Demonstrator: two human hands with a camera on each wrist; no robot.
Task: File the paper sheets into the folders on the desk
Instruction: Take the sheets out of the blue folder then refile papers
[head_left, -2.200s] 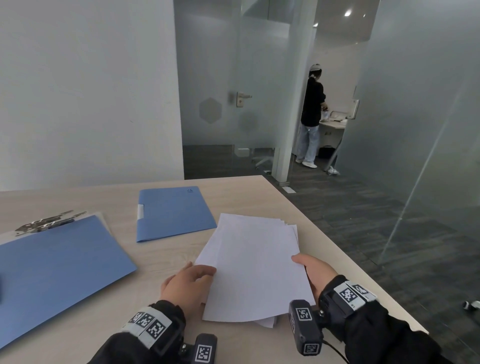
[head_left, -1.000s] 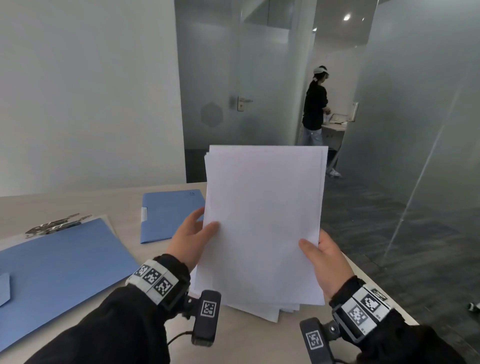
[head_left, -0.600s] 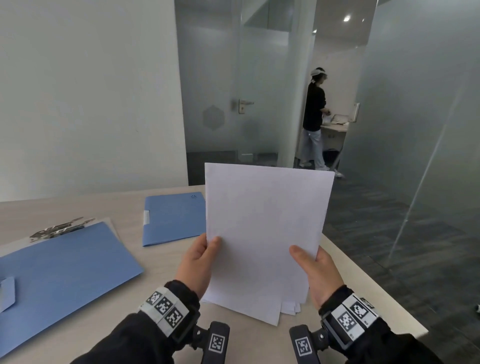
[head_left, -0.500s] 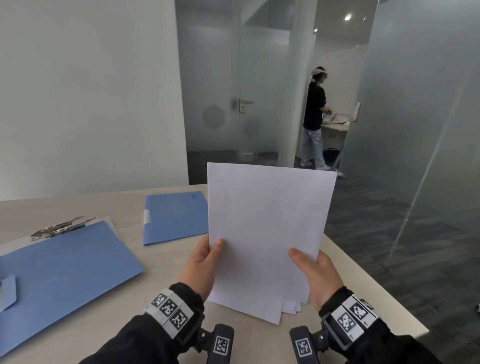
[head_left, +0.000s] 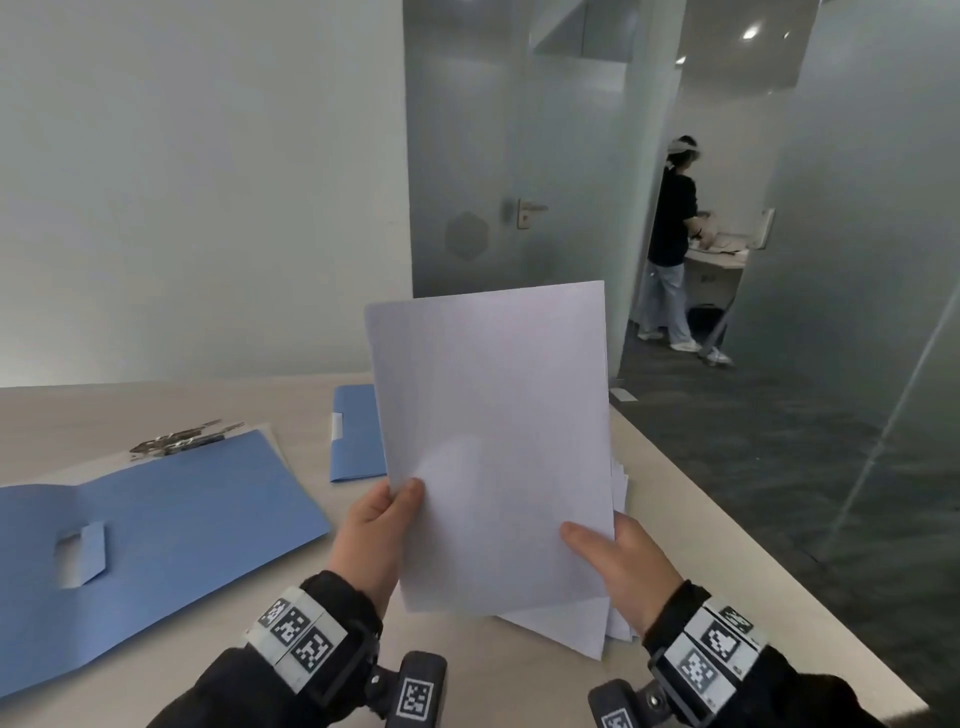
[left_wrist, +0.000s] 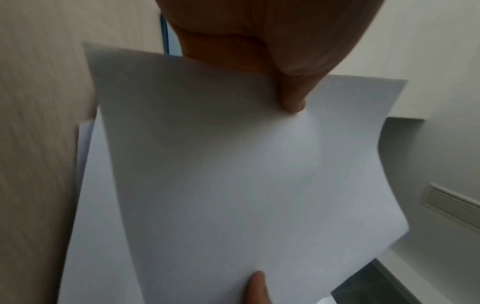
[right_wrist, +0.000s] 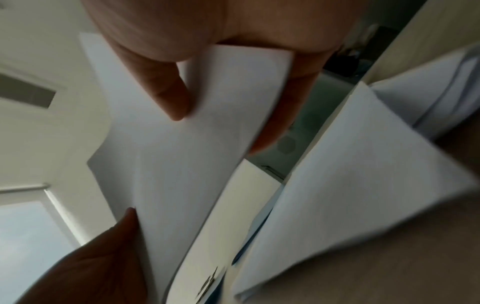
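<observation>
I hold a white paper sheet (head_left: 493, 441) upright over the desk; I cannot tell if it is one sheet or a few. My left hand (head_left: 379, 525) pinches its left edge, thumb on the front. My right hand (head_left: 618, 561) pinches its lower right edge. In the right wrist view the thumb and fingers (right_wrist: 280, 115) clamp the sheet (right_wrist: 194, 133). In the left wrist view the thumb presses the sheet (left_wrist: 233, 174). The remaining paper stack (head_left: 582, 631) lies on the desk under it. An open blue folder (head_left: 171, 545) lies at the left, a closed blue folder (head_left: 356, 436) behind.
The open folder has a metal clip (head_left: 182, 441) at its far edge. The desk's right edge (head_left: 779, 587) drops to dark carpet. Frosted glass walls stand behind and to the right. A person (head_left: 672, 244) stands at a far counter.
The full stack stood upright in both hands a second ago. Now most of it lies on the desk, and only the front paper stays raised, shifted slightly left.
</observation>
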